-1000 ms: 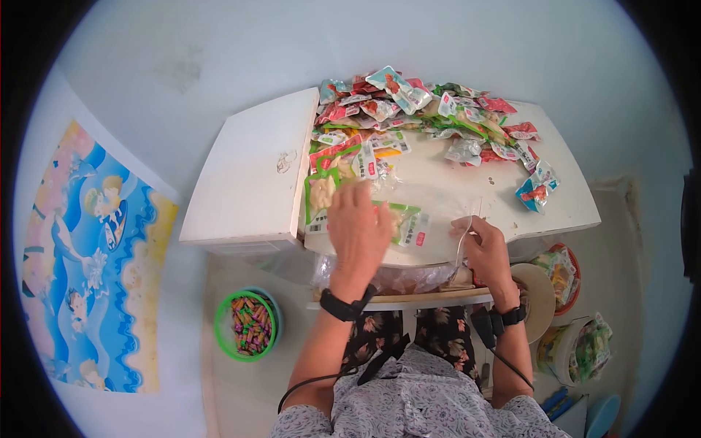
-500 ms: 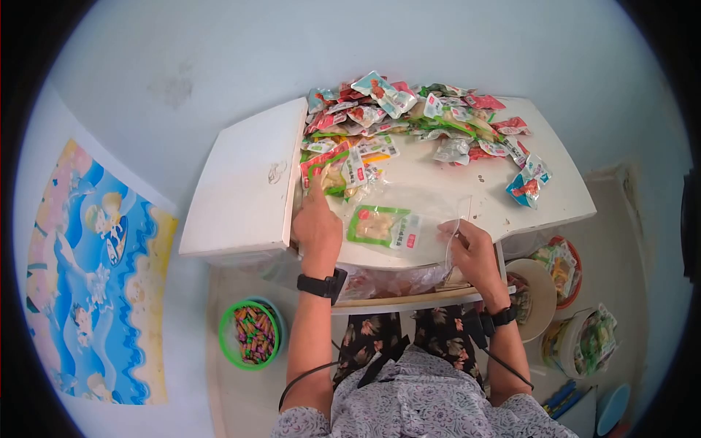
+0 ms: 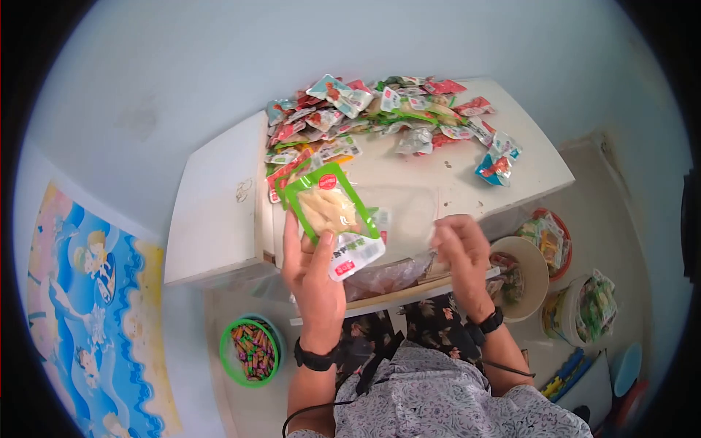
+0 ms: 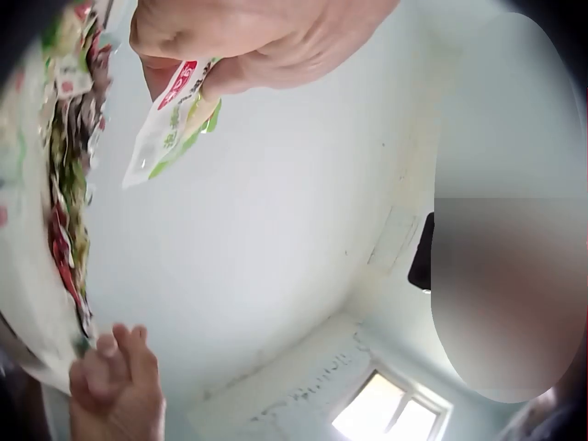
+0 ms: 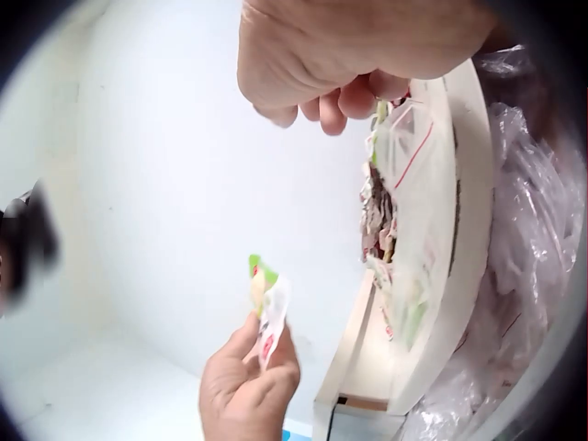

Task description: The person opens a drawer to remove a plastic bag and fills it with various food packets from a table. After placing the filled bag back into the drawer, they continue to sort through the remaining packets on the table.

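Note:
My left hand (image 3: 315,292) holds up a snack packet (image 3: 328,204) with a green border, a see-through front showing pale pieces, and a white end with a red label. The thumb lies on its front and the fingers are behind it. In the right wrist view, that packet (image 5: 266,299) tilts above the desk's left part. My right hand (image 3: 464,252) hovers over the desk's front edge, fingers loosely bent and holding nothing. Below it, a clear zip bag (image 3: 412,204) lies flat, its red seal line showing in the right wrist view. Another packet (image 3: 384,223) lies at the bag, partly hidden by the held one.
Many snack packets (image 3: 401,109) are heaped along the back of the white desk (image 3: 526,164); a blue one (image 3: 499,160) lies apart at right. Crumpled plastic (image 3: 387,281) fills an open drawer below. On the floor stand a green basket (image 3: 225,358), a beige bucket (image 3: 537,296) and a red basket (image 3: 566,255).
My left hand reached to the packets at the desk's left, then lifted a green-bordered one toward the middle. My right hand let go of the clear bag's edge and rose slightly.

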A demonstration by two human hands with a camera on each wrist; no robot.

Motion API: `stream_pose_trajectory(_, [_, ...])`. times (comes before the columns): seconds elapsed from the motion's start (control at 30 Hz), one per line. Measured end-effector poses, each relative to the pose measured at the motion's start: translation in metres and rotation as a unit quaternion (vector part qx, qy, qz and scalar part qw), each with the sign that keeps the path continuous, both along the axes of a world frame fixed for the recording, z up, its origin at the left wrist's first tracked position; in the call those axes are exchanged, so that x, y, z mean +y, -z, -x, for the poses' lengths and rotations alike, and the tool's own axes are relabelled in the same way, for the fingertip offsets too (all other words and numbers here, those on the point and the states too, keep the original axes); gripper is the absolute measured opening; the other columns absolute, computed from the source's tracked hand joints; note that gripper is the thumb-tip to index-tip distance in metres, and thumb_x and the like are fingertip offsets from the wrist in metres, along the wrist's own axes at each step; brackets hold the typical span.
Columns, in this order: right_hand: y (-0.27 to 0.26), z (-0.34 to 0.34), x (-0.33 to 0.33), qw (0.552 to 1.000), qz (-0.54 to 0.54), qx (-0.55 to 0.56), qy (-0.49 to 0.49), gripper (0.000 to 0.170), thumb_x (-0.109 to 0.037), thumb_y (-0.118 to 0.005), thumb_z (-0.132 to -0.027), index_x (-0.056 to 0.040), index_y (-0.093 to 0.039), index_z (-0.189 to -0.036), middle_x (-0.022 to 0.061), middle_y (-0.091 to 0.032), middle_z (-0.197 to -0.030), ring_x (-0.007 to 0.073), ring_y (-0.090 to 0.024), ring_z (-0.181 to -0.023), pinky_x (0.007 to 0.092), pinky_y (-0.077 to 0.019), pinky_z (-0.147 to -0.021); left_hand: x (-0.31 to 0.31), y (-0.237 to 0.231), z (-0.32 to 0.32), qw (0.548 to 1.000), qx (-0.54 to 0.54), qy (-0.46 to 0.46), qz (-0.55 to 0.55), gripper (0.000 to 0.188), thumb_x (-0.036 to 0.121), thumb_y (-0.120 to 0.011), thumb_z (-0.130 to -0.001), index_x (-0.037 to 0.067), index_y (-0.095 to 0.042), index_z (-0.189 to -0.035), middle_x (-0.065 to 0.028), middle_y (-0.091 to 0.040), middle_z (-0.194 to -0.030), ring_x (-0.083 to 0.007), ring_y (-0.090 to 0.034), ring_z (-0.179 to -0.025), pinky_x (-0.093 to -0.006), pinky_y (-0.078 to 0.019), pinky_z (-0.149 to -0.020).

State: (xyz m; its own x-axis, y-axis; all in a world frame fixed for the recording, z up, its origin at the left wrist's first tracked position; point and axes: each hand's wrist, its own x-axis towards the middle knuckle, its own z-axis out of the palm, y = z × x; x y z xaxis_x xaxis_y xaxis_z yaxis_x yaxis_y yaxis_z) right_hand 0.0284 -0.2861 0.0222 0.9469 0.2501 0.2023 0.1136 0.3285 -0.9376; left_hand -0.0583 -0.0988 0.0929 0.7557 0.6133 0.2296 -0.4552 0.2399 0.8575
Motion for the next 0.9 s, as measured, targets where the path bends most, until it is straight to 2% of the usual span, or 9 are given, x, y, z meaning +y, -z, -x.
stream_pose_trajectory(0.07, [-0.003,0.013,0.008,0.996,0.009,-0.069,-0.052,0.025,-0.015,-0.071,-0.100,-0.0005,-0.063,-0.119,0.0049,-0.069,-0.099,0.0068,-0.064,-0.086,0.0214,-0.0515,-0.065,-0.016,0.003,-0.003,0.997,-0.009,0.039,0.069,0.069,-0.005,-0.057,-0.100,-0.004,-0.027,-0.162,-0.0175,-0.056,-0.150,-0.0225,-0.058,-0.133,-0.0372,-0.0451,-0.112])
stream_pose_trajectory(0.17, [-0.021,0.032,0.017,0.985,-0.096,0.063,-0.129,0.026,-0.012,-0.076,-0.097,-0.0022,-0.065,-0.119,0.0029,-0.071,-0.103,0.0063,-0.065,-0.082,0.0210,-0.0527,-0.069,-0.042,0.007,-0.007,0.991,0.008,0.093,0.100,0.067,-0.005,-0.060,-0.099,-0.004,-0.031,-0.160,-0.0159,-0.058,-0.147,-0.0193,-0.058,-0.131,-0.0348,-0.0461,-0.110])
stream_pose_trajectory(0.23, [-0.017,0.034,0.013,0.993,-0.090,0.056,-0.052,0.022,-0.012,-0.075,-0.098,-0.0028,-0.067,-0.116,0.0012,-0.071,-0.100,0.0051,-0.064,-0.080,0.0205,-0.0507,-0.066,-0.064,0.015,-0.010,0.992,-0.006,0.092,0.085,0.065,-0.004,-0.062,-0.099,-0.005,-0.033,-0.158,-0.0159,-0.059,-0.144,-0.0187,-0.061,-0.126,-0.0338,-0.0480,-0.107])
stream_pose_trajectory(0.4, [-0.022,0.010,-0.031,0.991,-0.052,0.006,0.124,0.010,-0.013,-0.070,-0.102,-0.0065,-0.069,-0.109,-0.0034,-0.071,-0.096,0.0012,-0.061,-0.081,0.0184,-0.0452,-0.063,-0.060,0.013,-0.010,0.970,0.052,-0.011,-0.239,0.057,0.008,-0.068,-0.101,-0.005,-0.044,-0.151,-0.0147,-0.062,-0.139,-0.0207,-0.061,-0.124,-0.0388,-0.0508,-0.104])
stream_pose_trajectory(0.47, [-0.025,-0.003,-0.052,0.985,-0.070,0.026,0.158,0.009,-0.013,-0.069,-0.102,-0.0071,-0.068,-0.109,-0.0042,-0.070,-0.095,0.0002,-0.060,-0.081,0.0178,-0.0439,-0.062,-0.044,0.020,-0.015,0.905,0.076,-0.078,-0.412,0.056,0.011,-0.070,-0.100,-0.005,-0.048,-0.148,-0.0152,-0.063,-0.135,-0.0208,-0.061,-0.123,-0.0386,-0.0516,-0.101])
stream_pose_trajectory(0.5, [-0.025,-0.006,-0.062,0.981,-0.078,0.035,0.175,0.008,-0.012,-0.069,-0.102,-0.0074,-0.068,-0.109,-0.0047,-0.070,-0.095,-0.0003,-0.060,-0.080,0.0175,-0.0433,-0.062,-0.041,0.024,-0.019,0.866,0.070,-0.107,-0.483,0.062,0.016,-0.078,-0.092,-0.004,-0.053,-0.144,-0.0200,-0.061,-0.131,-0.0339,-0.060,-0.116,-0.0434,-0.0504,-0.095])
stream_pose_trajectory(0.6, [-0.008,-0.013,-0.081,0.980,-0.034,0.048,0.192,0.006,-0.012,-0.068,-0.103,-0.0079,-0.066,-0.108,-0.0055,-0.070,-0.095,-0.0013,-0.058,-0.079,0.0169,-0.0419,-0.061,-0.046,0.026,-0.024,0.743,0.105,-0.138,-0.646,0.066,0.024,-0.082,-0.087,-0.002,-0.056,-0.141,-0.0170,-0.063,-0.119,-0.0330,-0.059,-0.112,-0.0474,-0.0456,-0.105])
stream_pose_trajectory(0.73, [0.007,-0.012,-0.086,0.995,0.003,0.060,0.084,0.007,-0.011,-0.067,-0.103,-0.0064,-0.065,-0.108,-0.0034,-0.070,-0.095,-0.0003,-0.059,-0.079,0.0173,-0.0436,-0.062,-0.060,0.035,-0.038,0.700,0.188,-0.097,-0.682,0.061,0.026,-0.083,-0.081,-0.002,-0.061,-0.129,-0.0151,-0.058,-0.107,-0.0343,-0.054,-0.104,-0.0463,-0.0464,-0.094])
stream_pose_trajectory(0.9, [0.009,-0.014,-0.076,0.993,-0.013,0.095,0.072,0.013,-0.013,-0.066,-0.103,-0.0033,-0.063,-0.110,0.0024,-0.071,-0.098,0.0066,-0.066,-0.079,0.0222,-0.0520,-0.062,-0.047,0.057,-0.048,0.707,0.186,-0.084,-0.677,0.025,0.016,-0.075,-0.085,0.003,-0.062,-0.100,-0.0133,-0.060,-0.095,-0.0341,-0.057,-0.093,-0.0471,-0.0481,-0.080])
